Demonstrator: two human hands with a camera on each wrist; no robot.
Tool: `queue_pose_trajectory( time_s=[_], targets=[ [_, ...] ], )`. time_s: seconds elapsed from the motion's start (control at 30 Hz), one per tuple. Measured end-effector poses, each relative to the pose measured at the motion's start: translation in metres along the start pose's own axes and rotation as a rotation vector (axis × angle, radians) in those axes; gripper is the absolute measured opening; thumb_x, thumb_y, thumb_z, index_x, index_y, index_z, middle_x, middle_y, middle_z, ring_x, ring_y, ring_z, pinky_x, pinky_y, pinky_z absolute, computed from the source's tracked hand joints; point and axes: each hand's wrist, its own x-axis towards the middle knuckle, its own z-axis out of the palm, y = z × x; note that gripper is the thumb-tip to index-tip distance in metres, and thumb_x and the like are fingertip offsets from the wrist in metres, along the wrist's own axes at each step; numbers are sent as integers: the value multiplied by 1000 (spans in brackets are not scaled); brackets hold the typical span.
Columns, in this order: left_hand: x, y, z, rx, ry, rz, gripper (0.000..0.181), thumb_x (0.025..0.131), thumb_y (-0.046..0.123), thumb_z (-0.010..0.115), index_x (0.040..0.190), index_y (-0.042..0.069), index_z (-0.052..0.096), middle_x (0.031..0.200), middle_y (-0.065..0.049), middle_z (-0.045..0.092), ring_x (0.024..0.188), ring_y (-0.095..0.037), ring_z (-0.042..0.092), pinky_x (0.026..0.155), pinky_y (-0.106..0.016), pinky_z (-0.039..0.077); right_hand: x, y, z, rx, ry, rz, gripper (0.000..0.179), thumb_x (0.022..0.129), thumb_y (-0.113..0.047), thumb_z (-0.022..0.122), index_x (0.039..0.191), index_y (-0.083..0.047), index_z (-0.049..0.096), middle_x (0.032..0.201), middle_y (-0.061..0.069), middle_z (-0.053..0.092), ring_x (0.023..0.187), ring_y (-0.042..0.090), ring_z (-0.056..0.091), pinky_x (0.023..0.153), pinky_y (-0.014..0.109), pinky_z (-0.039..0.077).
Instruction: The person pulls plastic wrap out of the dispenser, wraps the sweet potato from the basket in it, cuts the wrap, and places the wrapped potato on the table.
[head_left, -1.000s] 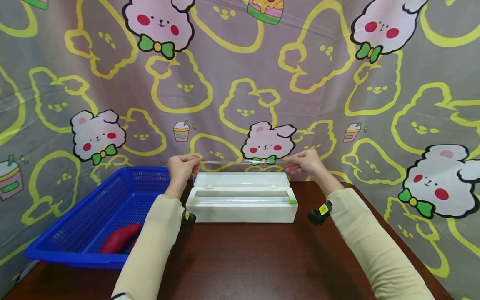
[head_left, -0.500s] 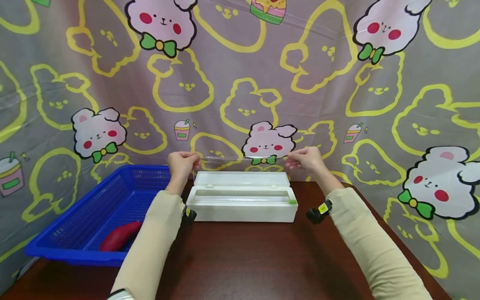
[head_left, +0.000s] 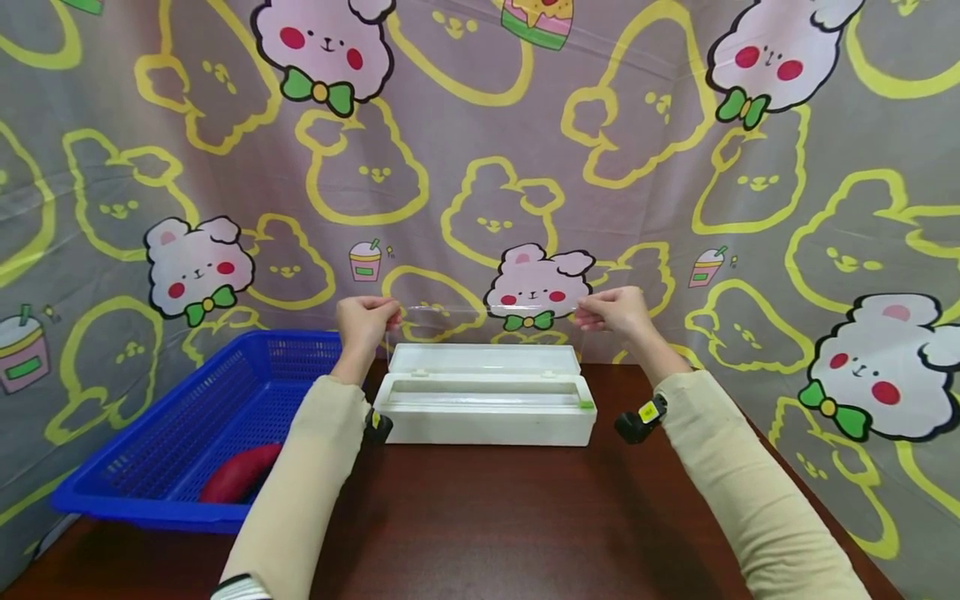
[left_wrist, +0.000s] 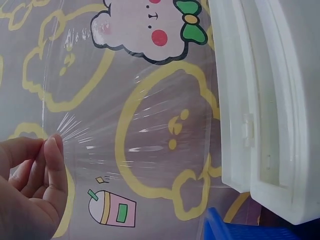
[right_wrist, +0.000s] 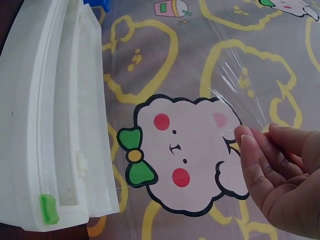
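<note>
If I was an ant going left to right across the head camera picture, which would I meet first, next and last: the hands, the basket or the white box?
Blue basket → left hand → white box → right hand.

Soft light leaves white glare streaks across the clear film (left_wrist: 130, 135).

On my feed I count two hands, the left hand (head_left: 365, 323) at ten o'clock and the right hand (head_left: 618, 313) at two, around one white box (head_left: 483, 427) with one lid (head_left: 483, 358) and one green slider (right_wrist: 49, 209); one clear film (left_wrist: 90, 141) at twelve; one blue basket (head_left: 150, 514) at nine, showing one red item (head_left: 238, 475); and one table (head_left: 487, 525) reaching to six
</note>
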Motion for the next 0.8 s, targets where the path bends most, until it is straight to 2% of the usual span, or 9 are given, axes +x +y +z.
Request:
queue_pose_trajectory(
  time_s=[0.07,0.17,0.2,0.27,0.37,0.4,0.63,0.7,0.8],
  targets=[
    [1,0,-1,4,-6,14,20,80,-2,61,95,-15,62,66,-9,63,48,-5,56,49,-18,48,0,-1,0,-2,-4,-14,30,87,-1,54,106,23,50,60,2,63,54,12,62,58,29,52],
    [24,-24,1,-30,-15,42,15,78,-1,65,89,-10,66,65,-11,64,50,-10,59,52,-23,50,0,-2,0,1,-4,-28,28,87,-1,55,103,21,52,60,2,63,55,13,63,57,28,52],
    [45,-45,3,-67,-30,63,14,77,4,67,85,-7,68,65,-10,64,49,-9,58,49,-22,49,0,-3,0,3,-4,-28,28,87,-2,55,103,21,52,60,2,63,55,13,63,57,28,52],
    [70,-68,7,-97,-36,51,15,76,8,71,86,-3,69,70,-13,65,54,-17,62,52,-27,51,1,-4,-1,3,3,-23,29,87,-4,56,103,20,52,60,1,63,56,13,63,59,29,52],
    [101,-99,11,-202,-47,83,16,71,12,75,83,2,71,70,-12,66,54,-19,62,50,-28,51,2,-5,-1,-3,14,-16,34,87,-7,57,105,21,51,61,1,64,57,13,63,62,30,52],
    [107,-103,13,-183,-28,85,18,70,14,76,83,2,71,71,-13,66,55,-21,63,51,-30,51,2,-6,-1,0,16,-20,35,87,-7,57,106,21,51,61,1,64,57,13,63,62,30,52],
    [28,-17,3,-144,-9,59,21,77,-3,65,93,-16,62,64,-14,63,45,-11,58,47,-22,49,3,-8,1,50,40,-59,12,86,-4,58,87,8,60,58,3,63,54,13,63,58,30,52],
    [20,-7,1,-150,-7,69,21,77,-6,62,94,-19,60,61,-11,62,42,-6,55,44,-19,47,3,-9,1,72,45,-67,7,85,-2,57,83,5,60,57,3,63,53,13,62,57,29,52],
    [26,-8,4,-112,22,56,20,77,-5,63,93,-16,62,64,-13,63,44,-8,56,47,-20,49,4,-10,0,86,50,-79,12,85,0,57,90,10,60,56,2,63,51,13,62,54,27,51]
  ],
)
